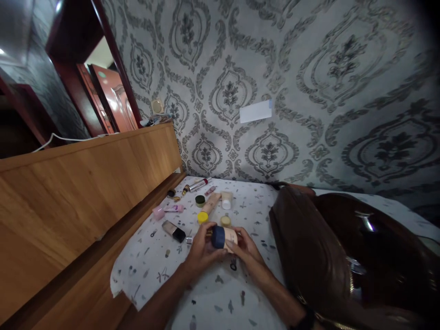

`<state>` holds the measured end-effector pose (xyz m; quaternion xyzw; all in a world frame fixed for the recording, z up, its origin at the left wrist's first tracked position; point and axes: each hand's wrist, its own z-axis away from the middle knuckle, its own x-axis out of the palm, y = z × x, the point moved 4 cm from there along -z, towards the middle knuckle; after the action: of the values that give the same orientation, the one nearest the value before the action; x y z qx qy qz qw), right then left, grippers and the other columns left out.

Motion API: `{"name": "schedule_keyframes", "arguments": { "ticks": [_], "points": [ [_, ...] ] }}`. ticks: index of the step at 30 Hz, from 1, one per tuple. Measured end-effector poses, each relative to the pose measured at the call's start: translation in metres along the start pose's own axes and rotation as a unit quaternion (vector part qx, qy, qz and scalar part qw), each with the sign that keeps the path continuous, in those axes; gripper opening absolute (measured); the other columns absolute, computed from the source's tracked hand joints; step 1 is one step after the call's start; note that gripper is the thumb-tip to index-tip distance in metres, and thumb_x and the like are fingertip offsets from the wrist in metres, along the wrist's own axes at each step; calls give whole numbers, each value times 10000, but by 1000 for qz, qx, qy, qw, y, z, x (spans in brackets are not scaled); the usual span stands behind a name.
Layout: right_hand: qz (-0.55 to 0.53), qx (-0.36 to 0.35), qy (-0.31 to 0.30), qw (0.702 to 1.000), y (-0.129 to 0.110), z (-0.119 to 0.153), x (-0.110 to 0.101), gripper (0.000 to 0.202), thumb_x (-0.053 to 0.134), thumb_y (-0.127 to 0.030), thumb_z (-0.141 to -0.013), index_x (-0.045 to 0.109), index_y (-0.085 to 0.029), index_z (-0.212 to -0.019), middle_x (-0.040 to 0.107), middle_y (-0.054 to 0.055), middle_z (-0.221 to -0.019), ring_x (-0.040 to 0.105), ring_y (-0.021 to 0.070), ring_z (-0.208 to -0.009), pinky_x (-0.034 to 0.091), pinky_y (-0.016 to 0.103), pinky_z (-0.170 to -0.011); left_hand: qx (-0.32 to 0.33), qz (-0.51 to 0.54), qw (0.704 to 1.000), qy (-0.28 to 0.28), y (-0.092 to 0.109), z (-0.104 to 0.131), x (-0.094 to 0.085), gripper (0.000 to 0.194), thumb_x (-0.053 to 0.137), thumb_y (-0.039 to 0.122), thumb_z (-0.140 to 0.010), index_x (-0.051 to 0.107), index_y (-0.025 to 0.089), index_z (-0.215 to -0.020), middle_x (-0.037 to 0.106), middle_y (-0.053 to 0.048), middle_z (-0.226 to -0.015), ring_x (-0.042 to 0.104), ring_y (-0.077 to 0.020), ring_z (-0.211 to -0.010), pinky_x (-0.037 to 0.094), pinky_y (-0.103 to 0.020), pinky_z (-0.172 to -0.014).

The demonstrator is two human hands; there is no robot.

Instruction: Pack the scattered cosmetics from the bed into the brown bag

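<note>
Both hands hold a small cosmetic bottle (229,235) with a pale peach body and a dark blue cap, just above the patterned sheet. My left hand (202,250) is closed around the cap end. My right hand (246,251) grips the pale body. A silver-ended tube (189,240) lies by my left hand, partly hidden behind the fingers. Beyond the hands are a small cream-lidded jar (225,221), a peach tube with a yellow cap (202,217) and a white-capped tube (226,201). Left of them lies a foundation bottle with a black cap (174,232).
A large dark brown leather bag (309,243) stands on the right of the sheet (144,266). More cosmetics lie toward the wall, among them a dark-lidded jar (200,200) and a pink tube (174,208). A wooden board (103,178) borders the left side.
</note>
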<state>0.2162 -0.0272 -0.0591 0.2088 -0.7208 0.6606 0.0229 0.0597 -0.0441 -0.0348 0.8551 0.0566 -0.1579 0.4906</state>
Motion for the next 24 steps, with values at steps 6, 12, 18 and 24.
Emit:
{"name": "schedule_keyframes", "arguments": {
  "ticks": [6, 12, 18, 24],
  "points": [
    [11, -35, -65, 997, -3, 1, 9, 597, 813, -511, -684, 596, -205, -1149, 682, 101, -1124, 646, 256, -1022, 506, 352, -880, -42, 136, 990, 2, -7, -6, -6, 541, 801, 459, -750, 591, 208, -1180, 640, -105, -1186, 624, -275, -1113, 504, -412, -961],
    [18, -28, -58, 998, 0, 3, 12, 632, 844, -438, -649, 576, -199, -1170, 681, 89, -1131, 648, 250, -1016, 506, 353, -888, -55, 153, 987, -9, -5, -4, -6, 462, 753, 440, -803, 610, 188, -1163, 659, -106, -1182, 635, -266, -1106, 510, -381, -950],
    [-3, -50, -66, 997, 0, 8, 16, 593, 837, -337, -664, 553, -228, -1173, 661, 42, -1113, 636, 208, -998, 502, 307, -861, -73, 88, 993, -23, 1, -1, -7, 514, 707, 448, -825, 568, 176, -1238, 642, -130, -1236, 624, -283, -1136, 486, -394, -986],
    [108, -122, -23, 986, 3, 10, 11, 680, 847, -289, -608, 541, -223, -1212, 649, 36, -1111, 621, 220, -995, 497, 323, -854, -80, -43, 996, -18, -1, -4, -8, 592, 709, 491, -781, 582, 188, -1273, 622, -136, -1320, 570, -327, -1240, 430, -462, -1072]
  ]
}}
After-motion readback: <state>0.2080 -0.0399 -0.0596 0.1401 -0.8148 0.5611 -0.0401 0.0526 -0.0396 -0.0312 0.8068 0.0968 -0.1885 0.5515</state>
